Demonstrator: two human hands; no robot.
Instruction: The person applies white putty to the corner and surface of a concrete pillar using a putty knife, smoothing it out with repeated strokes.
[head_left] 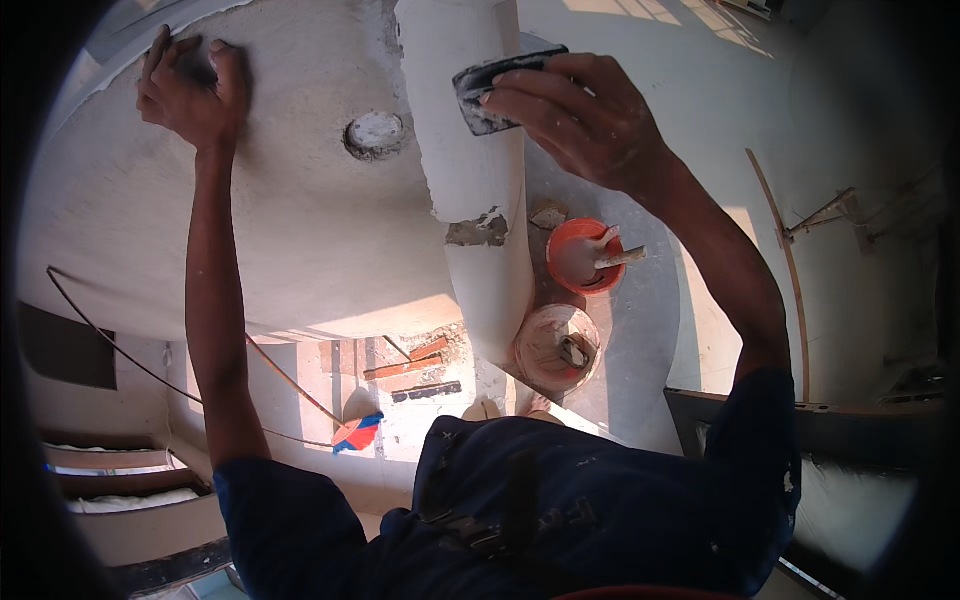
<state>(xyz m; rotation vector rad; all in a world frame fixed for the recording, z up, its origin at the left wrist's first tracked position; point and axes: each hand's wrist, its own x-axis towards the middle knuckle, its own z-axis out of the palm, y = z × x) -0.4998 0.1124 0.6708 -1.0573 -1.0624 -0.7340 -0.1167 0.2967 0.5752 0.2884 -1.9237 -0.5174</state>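
Note:
My right hand (590, 120) is closed around a dark hand float (486, 122), its face smeared with white plaster. The float is at the pale plastered corner strip (455, 150) of the wall; whether it touches is hard to tell. My left hand (197, 100) rests on the grey plastered wall (300, 210) near its far left edge, thumb and bent fingers apart, holding nothing. Between my hands, a round whitish patch (375, 134) shows in the wall. Lower on the strip lies a rough grey gap (478, 230) in the plaster.
An orange bucket (553, 262) with pale mix and a handled tool (622, 258) stands below my right arm. Nearer is a plaster-caked tub (530, 370). A broom (358, 432) and several wood pieces (405, 367) lie lower left. A long wooden strip (790, 270) is at right.

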